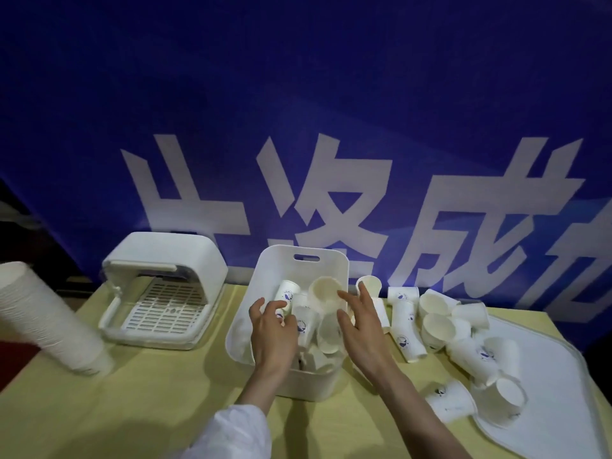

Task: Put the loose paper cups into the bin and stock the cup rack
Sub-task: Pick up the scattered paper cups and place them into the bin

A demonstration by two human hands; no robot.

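White paper cups (463,329) scattered along counter's (165,392) right edge; several already in bin (284,376) mid-counter. Left hand (271,329) and right hand (361,326) over bin, grip released, empty. Next: gathering more cups, then stocking empty cup rack (165,293).

Dim, bluish light. The pale yellow tabletop (165,392) carries soft shadows nearest the camera, below the white plastic bin (298,382). Wide-angle distortion bends the edges; the tall stack of white paper cups (49,323) far left blurs, and everything looks soft.

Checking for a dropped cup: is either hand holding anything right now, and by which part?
Nothing is clearly held. Both the left hand and right hand hover open-fingered over the cups in the bin.
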